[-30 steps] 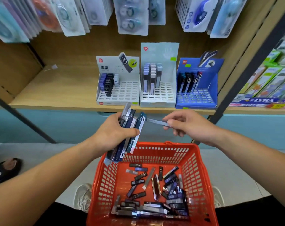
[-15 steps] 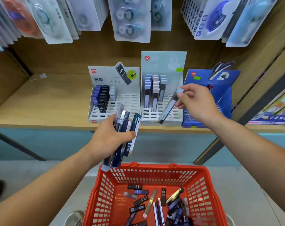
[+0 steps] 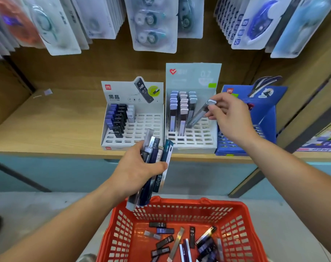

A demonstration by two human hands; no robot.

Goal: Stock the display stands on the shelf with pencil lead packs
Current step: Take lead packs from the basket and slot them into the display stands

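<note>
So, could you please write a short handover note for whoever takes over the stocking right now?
Right hand pinches one grey pack, tilted, lower end at the slots of the middle stand.
Left hand grips a bundle of packs.
Done: left stand and middle stand each hold a few rows; blue stand is partly hidden behind the right hand.
To do: seat this pack, slot the bundle, then the loose packs in the red basket.
</note>
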